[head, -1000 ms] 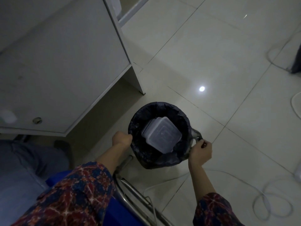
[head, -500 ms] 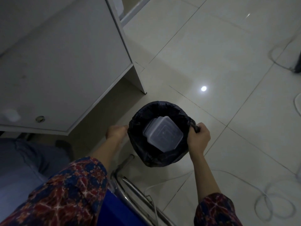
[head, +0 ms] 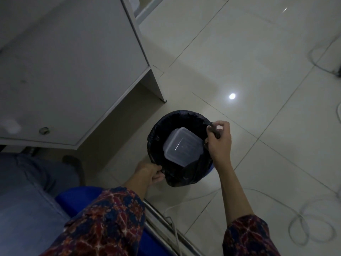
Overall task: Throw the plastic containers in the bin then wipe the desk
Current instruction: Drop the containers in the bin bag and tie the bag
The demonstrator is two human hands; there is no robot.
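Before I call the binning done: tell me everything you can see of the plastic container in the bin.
The plastic container is clear to frosted, squarish with rounded corners and a raised rim, and looks like thin plastic. It lies tilted inside the bin, resting against the black bag that lines it. Neither hand touches it: the left hand and right hand grip the bag's edge.

One view only, from a camera worn on the person's head, so no second view shared any part of the scene. It looked steeply down and forward onto the tiled floor [head: 249, 52], with wide-angle bending at the edges. The bin [head: 160, 145] sat near the middle of the picture, at arm's reach. The desk [head: 64, 71] filled the upper left corner, closer to the lens. Both patterned sleeves [head: 103, 222] entered from the bottom edge, nearest of all.
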